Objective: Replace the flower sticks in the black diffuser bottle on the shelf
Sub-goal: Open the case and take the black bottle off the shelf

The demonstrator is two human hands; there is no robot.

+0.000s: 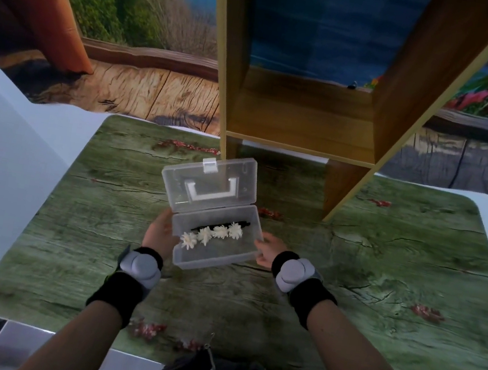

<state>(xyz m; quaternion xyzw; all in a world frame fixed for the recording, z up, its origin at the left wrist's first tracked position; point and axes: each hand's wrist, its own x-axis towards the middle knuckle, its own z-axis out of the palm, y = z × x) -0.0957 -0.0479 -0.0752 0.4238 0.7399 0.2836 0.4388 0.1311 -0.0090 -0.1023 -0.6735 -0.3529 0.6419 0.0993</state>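
Observation:
A clear plastic box (225,256) is held above the table, its hinged lid (209,184) standing open toward the shelf. Inside lie several white flower sticks (213,234) with dark stems, laid side by side. My left hand (159,232) grips the box's left end. My right hand (267,251) grips its right end. Both wrists wear black bands with grey pods. The black diffuser bottle is not in view; only the shelf's lower compartment shows, with nothing standing on its board.
A wooden shelf unit (303,117) stands at the table's far side, its legs right behind the box. The table (380,284) has a green wood-print cover with rounded corners. A printed garden backdrop hangs behind. A white surface lies at left.

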